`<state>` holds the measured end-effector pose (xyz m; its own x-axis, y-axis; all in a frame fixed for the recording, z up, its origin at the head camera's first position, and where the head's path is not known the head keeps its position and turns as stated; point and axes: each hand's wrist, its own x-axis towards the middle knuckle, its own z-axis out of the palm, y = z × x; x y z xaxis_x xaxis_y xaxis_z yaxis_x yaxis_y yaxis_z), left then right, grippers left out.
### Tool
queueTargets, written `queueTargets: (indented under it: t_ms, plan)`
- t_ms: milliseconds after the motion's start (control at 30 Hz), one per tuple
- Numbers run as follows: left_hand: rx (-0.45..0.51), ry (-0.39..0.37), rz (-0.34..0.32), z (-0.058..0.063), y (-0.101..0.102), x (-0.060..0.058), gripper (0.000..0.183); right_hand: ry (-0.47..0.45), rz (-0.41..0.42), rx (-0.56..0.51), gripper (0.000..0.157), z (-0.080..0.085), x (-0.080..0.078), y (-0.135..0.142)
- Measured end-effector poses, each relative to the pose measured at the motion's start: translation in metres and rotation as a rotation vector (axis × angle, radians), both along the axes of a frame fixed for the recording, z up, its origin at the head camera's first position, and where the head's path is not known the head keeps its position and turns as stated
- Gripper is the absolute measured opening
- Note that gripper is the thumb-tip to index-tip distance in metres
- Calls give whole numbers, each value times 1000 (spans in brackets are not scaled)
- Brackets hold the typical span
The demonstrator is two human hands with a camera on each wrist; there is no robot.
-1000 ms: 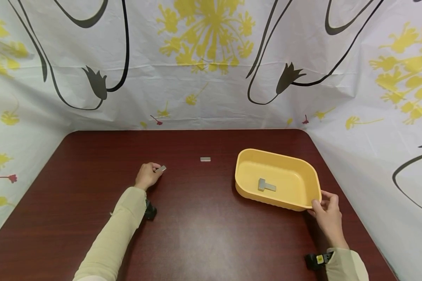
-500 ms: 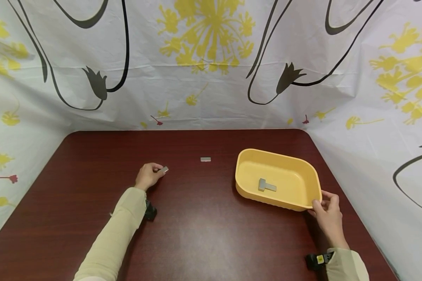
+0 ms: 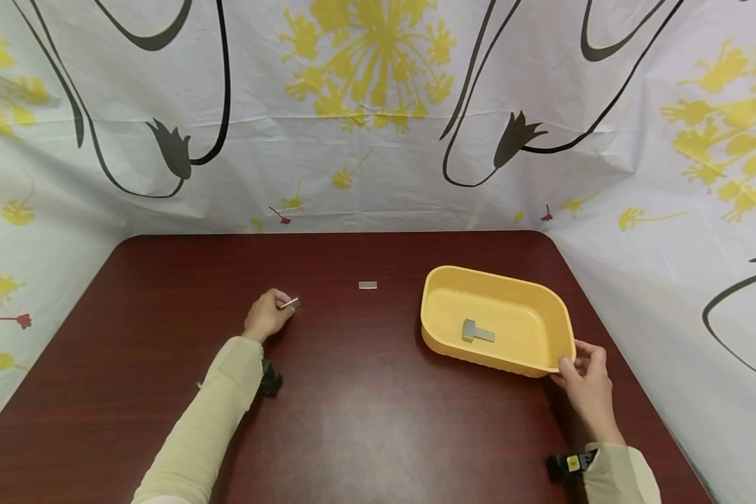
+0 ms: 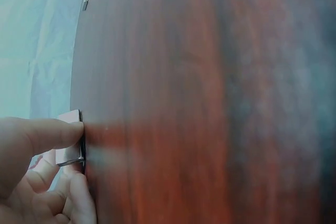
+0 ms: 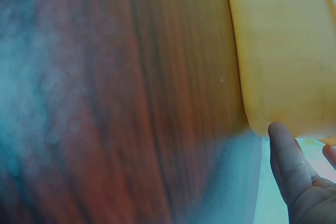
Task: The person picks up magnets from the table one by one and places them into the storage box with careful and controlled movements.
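My left hand [image 3: 267,316] pinches a small silver rectangular metal block [image 3: 290,304] over the left half of the table. In the left wrist view the thumb lies across the face of this block [image 4: 70,153], with fingers curled behind it. At the right, my right hand [image 3: 587,385] grips the near right corner of a yellow plastic tub [image 3: 498,360], thumb at the rim and fingers around the outside. Inside the tub are two small grey metal blocks [image 3: 469,331] touching in a T shape. The right wrist view shows the thumb [image 5: 289,156] against the tub's end.
Another small silver block [image 3: 368,285] lies flat near the back middle of the dark red-brown table [image 3: 353,406], between my left hand and the tub. A white sheet with a flower print [image 3: 378,182] hangs behind the table and along both sides.
The block in my left hand has turned between the fingers and now shows a narrower face. My left hand has barely shifted. The right hand and the tub stay in place.
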<state>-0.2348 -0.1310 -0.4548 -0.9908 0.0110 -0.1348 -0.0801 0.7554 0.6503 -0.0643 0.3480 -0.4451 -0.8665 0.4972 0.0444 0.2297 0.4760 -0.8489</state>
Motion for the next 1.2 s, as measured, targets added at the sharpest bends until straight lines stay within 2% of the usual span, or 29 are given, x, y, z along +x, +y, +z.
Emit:
queueTargets:
  t_ms: [300, 567, 1200]
  plan:
    - [-23, 2, -25, 2, -1, 2, 20, 3, 0, 2, 43, 0, 0, 0]
    - [-39, 35, -8, 3, -3, 3, 20, 11, 5, 7, 43, -1, 1, 0]
    - [9, 53, -18, 7, -7, 5, 17, 1, -5, -13, 43, 0, 1, -2]
